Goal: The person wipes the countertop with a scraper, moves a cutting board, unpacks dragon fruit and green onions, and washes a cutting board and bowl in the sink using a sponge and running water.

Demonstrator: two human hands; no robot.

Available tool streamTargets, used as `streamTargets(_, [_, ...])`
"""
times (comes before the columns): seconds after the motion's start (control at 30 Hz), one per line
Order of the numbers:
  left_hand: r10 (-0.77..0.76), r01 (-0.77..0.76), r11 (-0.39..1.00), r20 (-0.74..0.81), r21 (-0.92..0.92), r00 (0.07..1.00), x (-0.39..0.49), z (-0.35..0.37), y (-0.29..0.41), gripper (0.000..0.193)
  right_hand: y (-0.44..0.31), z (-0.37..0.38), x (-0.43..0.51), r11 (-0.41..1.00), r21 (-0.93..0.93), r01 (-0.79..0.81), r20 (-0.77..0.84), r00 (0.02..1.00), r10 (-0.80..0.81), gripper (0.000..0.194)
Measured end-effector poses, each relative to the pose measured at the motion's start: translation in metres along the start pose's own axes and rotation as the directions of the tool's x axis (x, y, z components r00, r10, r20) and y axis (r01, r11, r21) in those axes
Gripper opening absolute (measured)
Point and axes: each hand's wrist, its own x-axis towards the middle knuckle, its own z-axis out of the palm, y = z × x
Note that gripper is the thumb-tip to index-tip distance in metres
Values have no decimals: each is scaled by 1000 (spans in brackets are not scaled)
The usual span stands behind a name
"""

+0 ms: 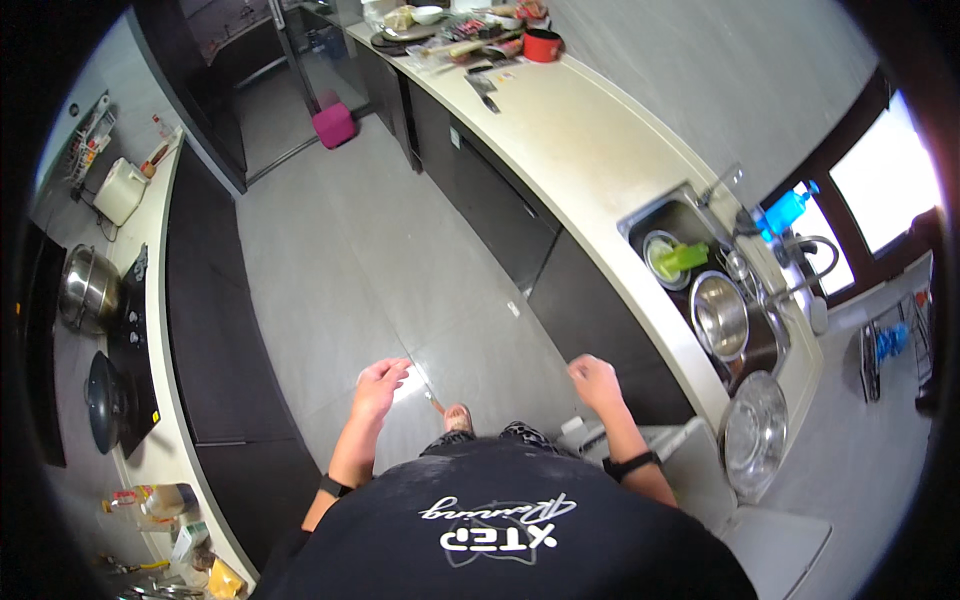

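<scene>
Over the grey tiled floor (pixel 337 247), my left hand (pixel 384 379) hangs in front of my body with nothing in it, its fingers loosely bent and apart. My right hand (pixel 595 381) is held in the air near the dark lower cabinets, its fingers curled; whether anything lies inside them is hidden. Right of it, the steel sink (pixel 667 199) holds a bowl with a green item (pixel 682 258) and a steel basin (pixel 718 315). A clear glass-like bowl (pixel 756 431) rests on the counter beside the sink.
A cleaver (pixel 480 90), a red pot (pixel 541 45) and food items stand on the far right counter (pixel 570 97). A wok (pixel 105 401) and a steel pot (pixel 88 289) are on the left hob. A magenta bin (pixel 334 125) stands by the glass door.
</scene>
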Motion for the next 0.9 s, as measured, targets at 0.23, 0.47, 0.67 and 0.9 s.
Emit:
streamTargets(0.23, [76,-99,991,239,89,968,116,45,82,21,5,-9,25,993,56,-106,-173,978,114,17])
streamTargets(0.47, [76,-109,980,196,166,978,198,79,118,19,7,-3,125,966,159,-205,-73,973,219,16])
streamTargets(0.67, [100,-101,990,14,99,995,259,54,160,14,-38,-25,268,986,94,134,12,991,-136,20])
streamTargets(0.9, [1,-17,995,-170,-96,985,295,22,173,13,-120,-25,387,976,2,218,114,970,-217,21])
